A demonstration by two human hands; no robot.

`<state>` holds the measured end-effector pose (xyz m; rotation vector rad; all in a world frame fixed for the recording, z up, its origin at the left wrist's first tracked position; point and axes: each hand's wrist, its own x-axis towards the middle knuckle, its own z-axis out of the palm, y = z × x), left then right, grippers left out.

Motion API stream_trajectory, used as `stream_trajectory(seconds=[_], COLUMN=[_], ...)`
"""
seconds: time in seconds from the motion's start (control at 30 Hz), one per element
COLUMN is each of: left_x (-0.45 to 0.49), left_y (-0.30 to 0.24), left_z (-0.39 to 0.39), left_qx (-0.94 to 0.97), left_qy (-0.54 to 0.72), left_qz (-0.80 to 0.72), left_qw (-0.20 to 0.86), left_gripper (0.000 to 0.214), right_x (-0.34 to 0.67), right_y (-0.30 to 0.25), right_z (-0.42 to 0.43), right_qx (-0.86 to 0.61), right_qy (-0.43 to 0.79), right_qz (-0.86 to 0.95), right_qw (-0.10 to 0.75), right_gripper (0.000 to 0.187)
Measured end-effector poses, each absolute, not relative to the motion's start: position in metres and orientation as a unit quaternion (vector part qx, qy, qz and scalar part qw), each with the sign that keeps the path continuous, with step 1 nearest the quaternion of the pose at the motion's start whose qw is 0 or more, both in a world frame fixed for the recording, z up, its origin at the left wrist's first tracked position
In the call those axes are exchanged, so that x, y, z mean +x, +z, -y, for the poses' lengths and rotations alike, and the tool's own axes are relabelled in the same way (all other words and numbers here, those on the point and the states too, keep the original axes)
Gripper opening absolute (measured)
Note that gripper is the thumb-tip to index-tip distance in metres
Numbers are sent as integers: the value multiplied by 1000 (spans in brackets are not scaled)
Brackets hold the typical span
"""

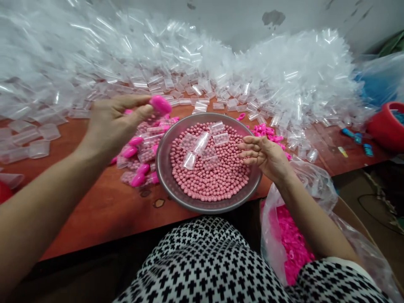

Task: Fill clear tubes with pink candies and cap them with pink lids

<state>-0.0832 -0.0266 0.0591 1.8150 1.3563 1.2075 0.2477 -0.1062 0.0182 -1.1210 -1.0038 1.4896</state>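
Left hand (109,126) pinches a bright pink plastic cap (160,104); right hand (263,155) hovers spread over the round metal bowl (164,168). Advise seating caps squarely.

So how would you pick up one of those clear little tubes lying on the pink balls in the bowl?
Pinch the clear tube across its narrow middle, coming straight down from above. It lies flat and loose on top of the pink balls, long sides bare, so two fingers should fit either side. The right hand hovers nearest, open over the metal bowl.
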Motion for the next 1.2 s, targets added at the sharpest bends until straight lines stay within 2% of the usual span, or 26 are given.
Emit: stream_trajectory(seconds=[0.1,0.2,0.27,0.43,0.6,0.7,0.8,0.87,0.93,1.0,1.1,1.2], left_x=[-90,-52,-13,53,56,52,52,52,49,43,36,41], left_y=[55,42,35,23,28,41,52,53,51,46,37,23], left_z=[14,5,-2,-23,-22,-7,12,24,34,40,51,72], left_qx=[739,814,864,886,898,919,939,909,819,706,648,653], left_qy=[410,295,216,4,-6,28,105,168,227,279,281,195], left_qz=[-512,-477,-442,-462,-439,-393,-311,-296,-327,-358,-368,-351], left_qw=[153,151,108,42,22,32,107,239,413,543,604,642], left_gripper=[40,40,34,32,29,31,21,17,24,28,26,28], right_x=[250,244,240,238,240,241,242,243,243,241,237,230], right_y=[14,14,15,14,5,2,2,2,3,3,2,2], right_z=[107,108,109,111,107,101,96,97,103,112,122,125], right_qx=[-455,-457,-462,-457,-447,-438,-430,-432,-438,-444,-436,-429], right_qy=[607,600,596,587,581,538,486,470,459,432,393,387], right_qz=[423,408,397,395,432,462,512,548,579,616,669,693], right_qw=[496,514,523,539,526,553,563,540,512,487,456,432], right_gripper=[48,42,41,37,32,38,45,36,27,21,15,17])
